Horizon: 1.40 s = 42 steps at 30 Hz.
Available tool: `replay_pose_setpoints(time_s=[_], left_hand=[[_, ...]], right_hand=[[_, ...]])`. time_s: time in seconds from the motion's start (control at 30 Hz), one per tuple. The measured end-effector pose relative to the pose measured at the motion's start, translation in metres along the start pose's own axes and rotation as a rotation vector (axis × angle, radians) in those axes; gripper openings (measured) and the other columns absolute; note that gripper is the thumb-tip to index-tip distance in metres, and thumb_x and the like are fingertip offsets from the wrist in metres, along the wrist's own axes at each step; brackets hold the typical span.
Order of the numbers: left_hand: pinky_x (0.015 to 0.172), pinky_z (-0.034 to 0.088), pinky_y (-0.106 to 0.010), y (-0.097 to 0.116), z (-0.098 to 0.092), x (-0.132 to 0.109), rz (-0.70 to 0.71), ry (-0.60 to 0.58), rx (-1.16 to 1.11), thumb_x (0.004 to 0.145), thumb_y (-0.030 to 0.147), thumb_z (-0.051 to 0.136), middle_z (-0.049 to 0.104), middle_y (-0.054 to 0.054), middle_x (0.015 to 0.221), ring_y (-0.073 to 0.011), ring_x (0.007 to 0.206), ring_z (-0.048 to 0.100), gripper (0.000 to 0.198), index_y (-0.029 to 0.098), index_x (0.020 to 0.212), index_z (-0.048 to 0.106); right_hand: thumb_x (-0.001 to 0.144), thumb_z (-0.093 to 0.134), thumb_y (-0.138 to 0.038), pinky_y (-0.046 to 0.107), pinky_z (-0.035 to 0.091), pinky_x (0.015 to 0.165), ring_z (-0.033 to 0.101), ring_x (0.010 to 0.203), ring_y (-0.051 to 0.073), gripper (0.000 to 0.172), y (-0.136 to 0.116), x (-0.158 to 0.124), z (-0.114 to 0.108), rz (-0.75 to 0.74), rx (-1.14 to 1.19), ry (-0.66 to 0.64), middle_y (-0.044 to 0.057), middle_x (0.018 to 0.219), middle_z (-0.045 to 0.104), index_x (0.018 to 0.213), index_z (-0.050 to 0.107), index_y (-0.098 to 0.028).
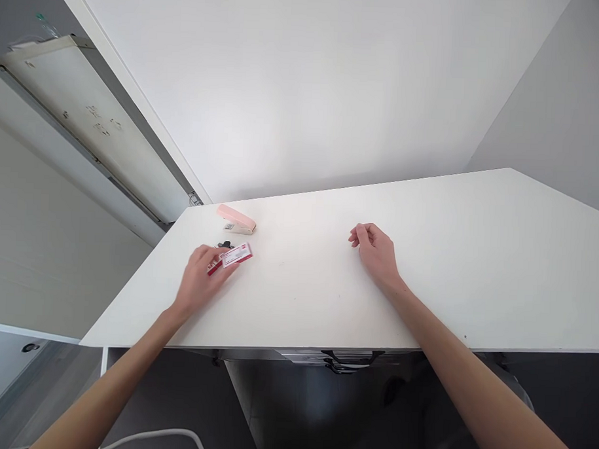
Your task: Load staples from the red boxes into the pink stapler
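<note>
illegible tiny print (234, 256) on the red-and-white box (238, 254), the black object (226, 244) behind it only partly in view

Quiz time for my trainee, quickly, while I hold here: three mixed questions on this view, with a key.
1. Which hand holds a small red-and-white box?
2. True or false: the pink stapler lies nearer the left hand than the right hand.
3. Which fits the right hand?
A) Flat, fingers spread
B) Fingers curled, nothing visible in its grasp
C) Gripping the stapler

Key:
1. The left hand.
2. True.
3. B
</note>
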State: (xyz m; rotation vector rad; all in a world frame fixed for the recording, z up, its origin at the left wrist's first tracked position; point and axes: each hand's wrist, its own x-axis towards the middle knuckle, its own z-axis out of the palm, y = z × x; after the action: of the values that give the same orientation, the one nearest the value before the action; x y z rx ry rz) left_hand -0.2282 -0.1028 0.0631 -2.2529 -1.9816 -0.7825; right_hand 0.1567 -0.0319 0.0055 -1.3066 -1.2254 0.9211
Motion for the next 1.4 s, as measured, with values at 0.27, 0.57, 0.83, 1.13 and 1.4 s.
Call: replay_pose_setpoints(time_s=[0.27,0.57,0.83,1.13,1.4], left_hand=[[0.082,0.052,-0.036,-0.048,-0.042,-0.053,-0.047,-0.151,0.043,0.093,0.056,0.062,0.059,-0.006,0.110,-0.0237,0.097,0.062,0.044,0.029,0.127,0.069],[0.068,0.046,-0.032,-0.029,-0.018,-0.044,-0.145,0.072,0.125,0.087,0.066,0.065,0.053,0.000,0.085,-0.0198,0.075,0.055,0.060,0.020,0.126,0.058],[0.060,0.034,-0.026,0.001,0.009,-0.036,0.034,0.028,0.091,0.094,0.049,0.060,0.046,0.005,0.067,-0.0131,0.058,0.042,0.034,0.024,0.080,0.041],[0.057,0.016,-0.031,0.054,0.056,-0.013,0.374,-0.151,-0.112,0.089,0.020,0.049,0.012,0.005,0.063,-0.0135,0.063,0.012,0.041,0.022,0.070,0.013],[0.060,0.017,-0.032,0.079,0.090,0.030,0.354,-0.205,-0.165,0.086,0.021,0.046,0.014,0.004,0.064,-0.0156,0.067,0.011,0.037,0.022,0.069,0.013]], right_hand=[[0.100,0.050,-0.063,0.032,0.047,0.073,0.064,0.083,0.020,0.045,0.001,-0.003,-0.001,-0.017,0.004,-0.051,0.005,0.091,0.074,0.088,0.066,-0.023],[0.100,0.050,-0.049,0.031,0.046,0.073,0.064,0.085,0.019,0.032,-0.005,-0.018,-0.006,0.016,-0.049,-0.159,0.005,0.094,0.075,0.088,0.066,-0.023],[0.099,0.051,-0.048,0.032,0.045,0.073,0.064,0.083,0.020,0.030,-0.007,-0.039,-0.016,-0.016,-0.100,-0.258,0.004,0.093,0.076,0.090,0.067,-0.024],[0.099,0.052,-0.048,0.031,0.041,0.069,0.060,0.077,0.019,0.030,-0.012,-0.060,-0.021,-0.029,-0.179,-0.289,0.003,0.091,0.076,0.090,0.067,-0.024],[0.098,0.052,-0.048,0.031,0.036,0.064,0.050,0.066,0.017,0.030,-0.015,-0.067,-0.021,-0.047,-0.251,-0.290,0.001,0.078,0.069,0.086,0.065,-0.024]])
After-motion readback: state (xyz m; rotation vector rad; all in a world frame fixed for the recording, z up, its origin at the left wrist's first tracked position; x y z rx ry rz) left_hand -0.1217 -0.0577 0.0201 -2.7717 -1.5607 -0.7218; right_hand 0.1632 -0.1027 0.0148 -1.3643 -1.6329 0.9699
